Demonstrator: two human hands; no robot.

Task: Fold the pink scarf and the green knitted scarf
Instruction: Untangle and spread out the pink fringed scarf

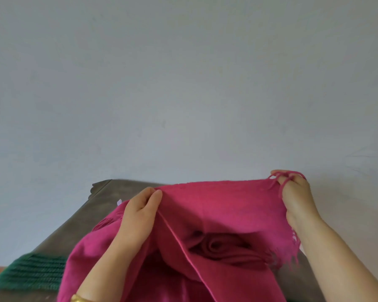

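1. The pink scarf (216, 212) fills the lower centre, stretched above the table (79, 223); keep its top edge taut and level
2. The green scarf (31, 273) waits lower left
3. The left hand (138, 216) pinches the edge; the right hand (297, 197) grips the fringed corner

Pink scarf (216, 205): soft matt woven cloth (fringed); green scarf (31, 273): ribbed knit; table (79, 216): dull, smooth.

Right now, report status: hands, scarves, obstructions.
Left hand and right hand both pinch the pink scarf, raised above table. Green knitted scarf untouched, far left. Nothing in the way.
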